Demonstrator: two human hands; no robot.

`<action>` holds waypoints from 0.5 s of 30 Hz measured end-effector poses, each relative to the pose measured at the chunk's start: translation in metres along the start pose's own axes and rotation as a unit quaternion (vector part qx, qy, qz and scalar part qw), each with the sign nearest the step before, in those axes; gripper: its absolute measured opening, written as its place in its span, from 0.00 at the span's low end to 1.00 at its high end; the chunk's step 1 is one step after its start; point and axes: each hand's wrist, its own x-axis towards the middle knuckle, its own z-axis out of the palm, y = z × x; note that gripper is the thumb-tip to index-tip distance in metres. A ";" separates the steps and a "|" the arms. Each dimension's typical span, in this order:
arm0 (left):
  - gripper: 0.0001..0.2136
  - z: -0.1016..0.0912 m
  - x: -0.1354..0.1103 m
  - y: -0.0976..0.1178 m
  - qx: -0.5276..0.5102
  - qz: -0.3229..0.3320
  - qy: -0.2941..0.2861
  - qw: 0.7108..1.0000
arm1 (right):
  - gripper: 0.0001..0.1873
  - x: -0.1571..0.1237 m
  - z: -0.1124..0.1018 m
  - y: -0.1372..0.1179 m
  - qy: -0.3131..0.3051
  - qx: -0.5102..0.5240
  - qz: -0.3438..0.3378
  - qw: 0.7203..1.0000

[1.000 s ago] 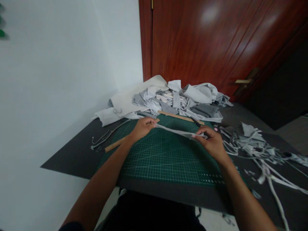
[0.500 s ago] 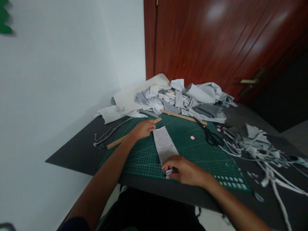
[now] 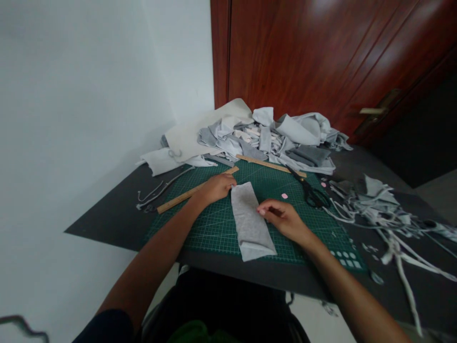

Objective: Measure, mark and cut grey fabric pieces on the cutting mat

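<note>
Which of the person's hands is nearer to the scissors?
Right. The right hand rests on the grey cloth, just left of the scissors; the left hand holds the cloth's far corner, farther left.

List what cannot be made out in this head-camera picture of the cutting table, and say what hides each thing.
- Scissors: handles merge with the dark table; too small and blurred to tell blades open or shut.
- Ruler markings: too small.
- Fabric pile: pieces overlap, count unclear.
- Left hand fingertips: curled at the grey strip end, grip unclear.
- Scrap strips: cut off by the right edge.
</note>
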 end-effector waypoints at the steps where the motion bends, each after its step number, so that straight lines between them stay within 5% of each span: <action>1: 0.12 0.000 0.000 0.001 0.003 -0.007 0.005 1.000 | 0.16 0.001 -0.001 0.003 0.011 -0.015 -0.016 1.000; 9: 0.14 0.009 0.004 -0.001 0.023 -0.066 0.049 0.996 | 0.08 -0.005 0.021 -0.005 -0.160 -0.153 -0.152 0.963; 15: 0.14 0.011 0.004 0.007 0.024 -0.054 0.056 0.997 | 0.07 -0.011 0.022 -0.016 -0.247 -0.198 -0.148 0.937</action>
